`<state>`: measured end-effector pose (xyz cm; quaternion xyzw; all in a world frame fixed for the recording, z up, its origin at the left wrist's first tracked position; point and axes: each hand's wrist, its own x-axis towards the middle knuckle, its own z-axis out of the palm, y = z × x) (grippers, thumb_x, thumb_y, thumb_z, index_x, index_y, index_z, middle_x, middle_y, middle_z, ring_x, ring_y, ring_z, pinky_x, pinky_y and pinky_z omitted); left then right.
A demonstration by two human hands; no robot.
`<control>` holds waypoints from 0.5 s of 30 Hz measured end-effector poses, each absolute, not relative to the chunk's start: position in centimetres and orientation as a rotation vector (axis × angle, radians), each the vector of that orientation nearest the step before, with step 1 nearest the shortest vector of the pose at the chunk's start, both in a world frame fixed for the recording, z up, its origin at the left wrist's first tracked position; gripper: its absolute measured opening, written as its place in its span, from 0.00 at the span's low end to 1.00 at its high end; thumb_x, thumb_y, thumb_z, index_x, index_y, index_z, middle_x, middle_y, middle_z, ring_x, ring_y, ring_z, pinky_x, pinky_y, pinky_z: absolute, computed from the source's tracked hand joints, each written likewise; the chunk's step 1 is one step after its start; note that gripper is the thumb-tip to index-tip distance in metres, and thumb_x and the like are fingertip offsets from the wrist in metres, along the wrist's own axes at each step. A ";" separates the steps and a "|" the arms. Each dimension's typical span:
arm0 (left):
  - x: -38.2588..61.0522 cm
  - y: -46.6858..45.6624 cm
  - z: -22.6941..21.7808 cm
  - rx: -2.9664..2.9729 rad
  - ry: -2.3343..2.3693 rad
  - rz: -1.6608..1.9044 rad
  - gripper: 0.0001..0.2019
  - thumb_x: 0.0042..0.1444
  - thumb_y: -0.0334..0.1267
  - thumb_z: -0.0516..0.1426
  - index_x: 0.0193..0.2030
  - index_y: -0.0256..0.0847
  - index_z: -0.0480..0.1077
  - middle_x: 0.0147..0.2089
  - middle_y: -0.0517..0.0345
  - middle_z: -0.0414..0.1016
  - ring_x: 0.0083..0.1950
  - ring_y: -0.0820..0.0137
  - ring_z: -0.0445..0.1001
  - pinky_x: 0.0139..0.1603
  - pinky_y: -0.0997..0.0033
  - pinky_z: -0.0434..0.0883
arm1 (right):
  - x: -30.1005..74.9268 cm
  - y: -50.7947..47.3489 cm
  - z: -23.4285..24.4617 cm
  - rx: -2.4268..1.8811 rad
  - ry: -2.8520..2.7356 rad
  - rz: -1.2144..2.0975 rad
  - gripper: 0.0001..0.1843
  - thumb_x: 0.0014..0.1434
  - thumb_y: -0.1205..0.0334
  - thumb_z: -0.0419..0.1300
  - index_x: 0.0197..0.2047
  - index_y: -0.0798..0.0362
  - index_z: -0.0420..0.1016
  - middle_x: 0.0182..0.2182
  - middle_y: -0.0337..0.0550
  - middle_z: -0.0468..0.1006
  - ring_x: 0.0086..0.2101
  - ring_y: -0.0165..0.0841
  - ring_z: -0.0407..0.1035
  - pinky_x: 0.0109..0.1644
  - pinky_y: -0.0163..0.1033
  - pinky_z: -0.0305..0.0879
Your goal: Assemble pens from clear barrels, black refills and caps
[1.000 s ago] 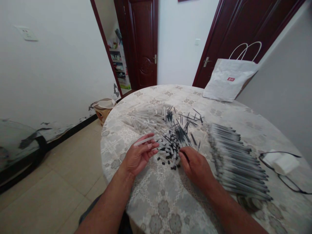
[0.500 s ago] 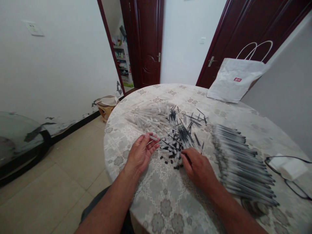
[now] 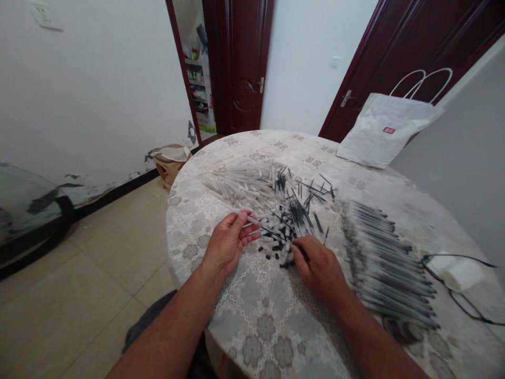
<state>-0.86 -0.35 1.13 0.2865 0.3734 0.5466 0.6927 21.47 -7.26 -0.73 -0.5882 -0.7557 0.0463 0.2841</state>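
My left hand point(image 3: 226, 242) pinches a whitish pen barrel point(image 3: 253, 220) between thumb and fingers, the other fingers curled loosely below it. From the barrel's right end a thin dark rod, apparently a refill, points toward the small parts. My right hand point(image 3: 321, 266) is closed at the near right edge of a heap of black and white pen caps and plugs point(image 3: 281, 231); whatever its fingertips grip is hidden. Dark-tipped refills point(image 3: 300, 217) lie bundled just beyond that hand. Behind my left hand spreads a pile of whitish barrels point(image 3: 240, 184).
A row of dark-ended pens point(image 3: 390, 258) lies to the right of my right arm. Eyeglasses point(image 3: 453, 295) and a white folded item point(image 3: 460, 272) are at the far right. A white paper bag point(image 3: 384, 129) stands on the round table's back right.
The whole view has shifted slightly. My left hand still holds the barrel, now lined up with the dark rod. My right hand stays by the heap of caps.
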 end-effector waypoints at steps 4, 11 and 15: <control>-0.9 -0.3 1.0 0.647 0.829 1.176 0.16 0.56 0.44 0.68 0.45 0.38 0.74 0.45 0.49 0.80 0.41 0.62 0.83 0.38 0.64 0.81 | 21.5 -7.3 -0.4 -1.564 -2.004 0.108 0.11 0.70 0.61 0.52 0.44 0.53 0.76 0.37 0.47 0.78 0.37 0.37 0.73 0.44 0.39 0.67; -0.4 -0.5 1.0 0.642 0.824 1.174 0.14 0.56 0.42 0.68 0.44 0.38 0.73 0.44 0.49 0.81 0.39 0.64 0.83 0.38 0.65 0.82 | 21.5 -7.5 0.2 -1.460 -2.008 0.164 0.14 0.70 0.65 0.51 0.49 0.54 0.77 0.38 0.49 0.78 0.39 0.37 0.73 0.46 0.39 0.68; 0.2 -1.0 0.7 0.671 0.801 1.085 0.13 0.57 0.41 0.67 0.44 0.37 0.74 0.45 0.47 0.81 0.39 0.65 0.83 0.38 0.65 0.82 | 21.1 -7.7 0.4 -1.389 -2.019 0.245 0.16 0.70 0.65 0.51 0.53 0.53 0.77 0.41 0.50 0.79 0.41 0.36 0.74 0.47 0.39 0.69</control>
